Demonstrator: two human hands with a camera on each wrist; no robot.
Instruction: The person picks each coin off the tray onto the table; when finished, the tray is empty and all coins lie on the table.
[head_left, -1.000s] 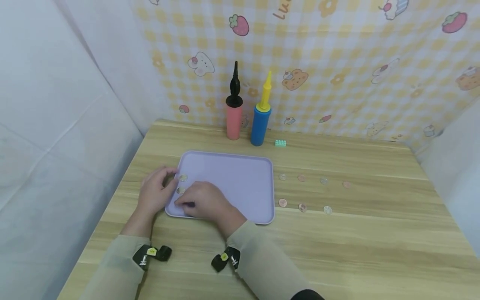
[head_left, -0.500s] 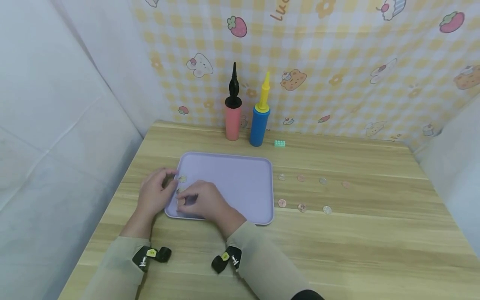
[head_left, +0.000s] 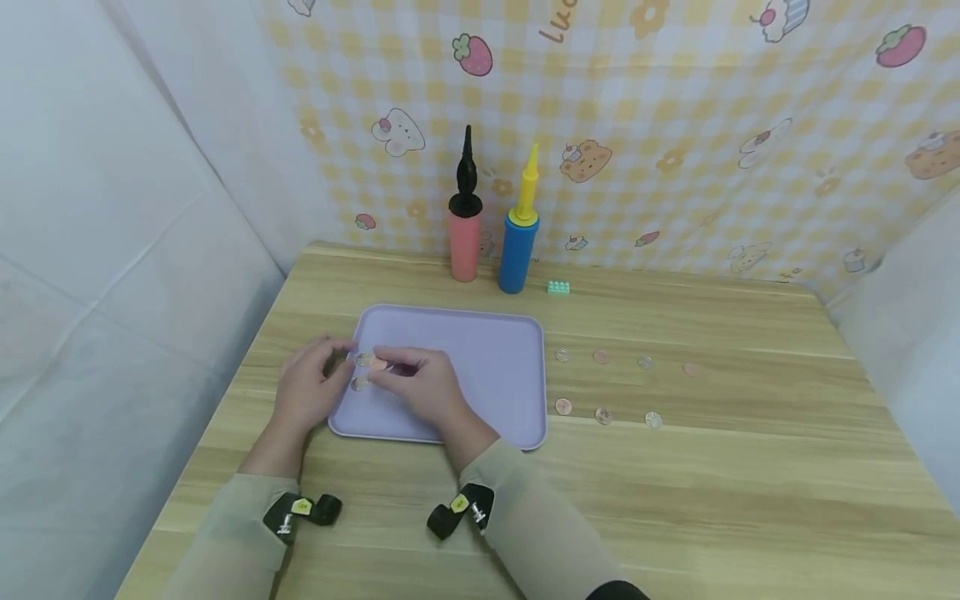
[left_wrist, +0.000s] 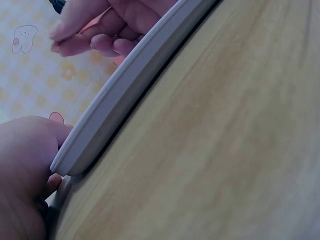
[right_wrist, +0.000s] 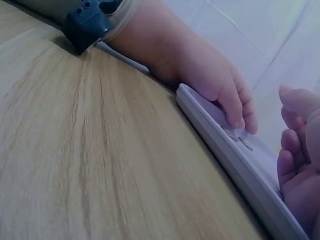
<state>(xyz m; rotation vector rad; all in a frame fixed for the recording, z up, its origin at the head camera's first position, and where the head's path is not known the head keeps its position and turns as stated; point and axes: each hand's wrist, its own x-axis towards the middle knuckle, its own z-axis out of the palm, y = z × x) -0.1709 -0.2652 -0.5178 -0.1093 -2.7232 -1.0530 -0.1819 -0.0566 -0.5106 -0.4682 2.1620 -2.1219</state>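
A lavender tray (head_left: 480,375) lies on the wooden table. My left hand (head_left: 339,368) holds its left rim, fingers curled over the edge; the right wrist view shows the left hand (right_wrist: 200,75) draped on the tray rim (right_wrist: 225,150). My right hand (head_left: 382,367) hovers over the tray's left part and pinches a copper coin (head_left: 377,364). Two silvery coins (head_left: 362,371) lie on the tray beside the fingertips. In the left wrist view the tray rim (left_wrist: 115,95) runs diagonally, with the right hand (left_wrist: 95,30) beyond it.
Several coins (head_left: 603,414) lie in two rows on the table right of the tray. A pink pump (head_left: 465,237), a blue pump (head_left: 517,250) and a small green brick (head_left: 558,287) stand near the patterned back wall. White walls close both sides.
My right hand has lifted from the tray's near-left corner and moved farther in, now with a copper coin at its fingertips. The left hand has stayed on the rim.
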